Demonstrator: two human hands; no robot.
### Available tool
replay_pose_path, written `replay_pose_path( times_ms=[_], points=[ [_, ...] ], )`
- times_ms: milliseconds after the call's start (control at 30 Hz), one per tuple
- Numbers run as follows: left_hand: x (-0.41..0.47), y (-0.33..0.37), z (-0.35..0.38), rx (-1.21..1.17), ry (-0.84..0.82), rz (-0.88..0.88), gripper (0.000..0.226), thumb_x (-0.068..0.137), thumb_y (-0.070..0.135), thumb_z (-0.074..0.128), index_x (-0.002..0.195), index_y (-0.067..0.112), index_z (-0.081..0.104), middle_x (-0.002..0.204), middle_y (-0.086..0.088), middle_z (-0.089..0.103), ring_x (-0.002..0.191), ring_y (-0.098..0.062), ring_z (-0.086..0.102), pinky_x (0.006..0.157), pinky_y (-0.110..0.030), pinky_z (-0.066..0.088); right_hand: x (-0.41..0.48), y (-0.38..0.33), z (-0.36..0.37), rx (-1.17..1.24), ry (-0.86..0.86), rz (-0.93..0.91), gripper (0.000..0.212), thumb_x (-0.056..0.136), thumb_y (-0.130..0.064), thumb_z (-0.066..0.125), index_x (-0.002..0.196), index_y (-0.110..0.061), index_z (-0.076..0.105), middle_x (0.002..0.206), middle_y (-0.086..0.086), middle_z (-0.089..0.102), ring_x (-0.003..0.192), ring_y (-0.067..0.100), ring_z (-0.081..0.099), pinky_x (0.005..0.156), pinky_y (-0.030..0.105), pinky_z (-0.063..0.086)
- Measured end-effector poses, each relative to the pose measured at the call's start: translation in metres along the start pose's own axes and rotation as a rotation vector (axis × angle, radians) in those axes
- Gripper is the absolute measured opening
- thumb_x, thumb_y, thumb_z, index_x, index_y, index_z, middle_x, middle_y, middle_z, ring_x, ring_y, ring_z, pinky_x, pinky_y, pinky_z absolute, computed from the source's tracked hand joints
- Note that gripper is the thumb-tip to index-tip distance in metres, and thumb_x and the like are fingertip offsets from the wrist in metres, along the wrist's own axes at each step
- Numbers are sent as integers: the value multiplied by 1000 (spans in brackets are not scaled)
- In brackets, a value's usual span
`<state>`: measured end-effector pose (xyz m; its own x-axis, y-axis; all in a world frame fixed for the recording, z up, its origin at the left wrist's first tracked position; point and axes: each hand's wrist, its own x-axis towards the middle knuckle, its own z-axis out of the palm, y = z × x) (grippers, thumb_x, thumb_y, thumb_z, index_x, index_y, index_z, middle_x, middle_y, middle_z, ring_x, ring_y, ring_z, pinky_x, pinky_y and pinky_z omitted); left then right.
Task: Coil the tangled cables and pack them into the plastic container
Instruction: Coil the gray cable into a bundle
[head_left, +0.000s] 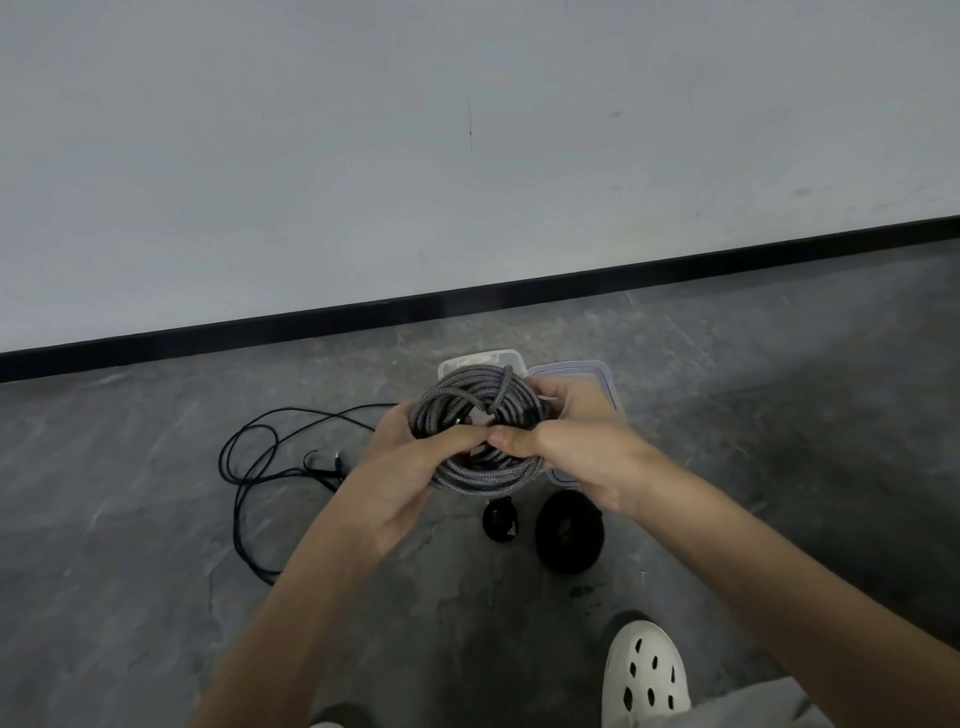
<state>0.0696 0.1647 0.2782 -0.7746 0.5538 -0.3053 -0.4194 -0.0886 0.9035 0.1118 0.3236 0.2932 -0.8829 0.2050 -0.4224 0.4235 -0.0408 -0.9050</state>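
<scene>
Left hand (397, 470) and right hand (574, 449) grip the grey braided cable coil (480, 470), fingers curled round it (coiling seems finished). Next, it should go into the clear plastic container (457, 364) just above in the frame.

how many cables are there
4: grey coil in left hand and right hand; loose black cable on floor, left; small black coil, large black coil on floor nearer. Container may hide more.

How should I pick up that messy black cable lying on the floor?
Probably pinch the loose black cable near its plug end, coming down from above. It lies flat on the floor in open loops, so lifting an end should let the rest trail free rather than knot.
</scene>
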Motion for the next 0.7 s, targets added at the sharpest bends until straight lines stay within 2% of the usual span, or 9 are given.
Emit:
replay_pose_path(
  times_ms=[67, 233, 367, 467, 600, 700],
  points=[
    [0, -1, 1, 17, 15, 8, 17, 81, -7, 64, 91, 5, 71, 88, -12, 73, 82, -19, 71, 67, -22, 54, 1, 0, 1, -49, 27, -10, 30, 74, 8, 75, 99, -8, 70, 90, 6, 76, 87, 19, 72, 85, 36, 58],
    [-1, -6, 12, 81, 52, 35, 21, 82, -13, 61, 98, -1, 67, 83, -8, 74, 79, -16, 71, 65, -19, 53, 6, 3, 3, -172, 108, -2, 35, 70, 4, 76, 99, -15, 70, 89, 1, 75, 86, 16, 71, 85, 36, 58],
    [1, -9, 17, 131, 125, 76, 23, 80, -16, 61, 97, -3, 67, 79, -7, 74, 76, -16, 71, 63, -18, 52, 9, 6, 7, -239, 155, -25, 32, 66, 0, 76, 80, -27, 66, 80, -6, 74, 80, 12, 71, 78, 34, 60],
    [1, -10, 19, 128, 149, 77, 25, 80, -17, 62, 99, -3, 67, 84, -10, 74, 79, -18, 71, 65, -20, 53, 10, 7, 10, -285, 181, -47, 33, 64, -1, 75, 70, -31, 63, 70, -11, 71, 73, 7, 69, 70, 27, 60],
    [1, -14, 25, 145, 200, 84, 25, 79, -15, 65, 98, 1, 69, 83, -5, 75, 81, -16, 72, 64, -19, 53, 14, 11, 12, -291, 196, -35, 33, 64, 2, 72, 67, -30, 62, 65, -12, 70, 69, 5, 68, 64, 23, 59],
    [1, -18, 28, 142, 243, 54, 26, 78, -14, 67, 98, 3, 69, 84, -7, 75, 80, -17, 72, 62, -20, 53, 18, 14, 11, -274, 182, 5, 37, 65, 4, 71, 62, -31, 60, 58, -17, 67, 66, 0, 64, 58, 14, 55]
  ],
)
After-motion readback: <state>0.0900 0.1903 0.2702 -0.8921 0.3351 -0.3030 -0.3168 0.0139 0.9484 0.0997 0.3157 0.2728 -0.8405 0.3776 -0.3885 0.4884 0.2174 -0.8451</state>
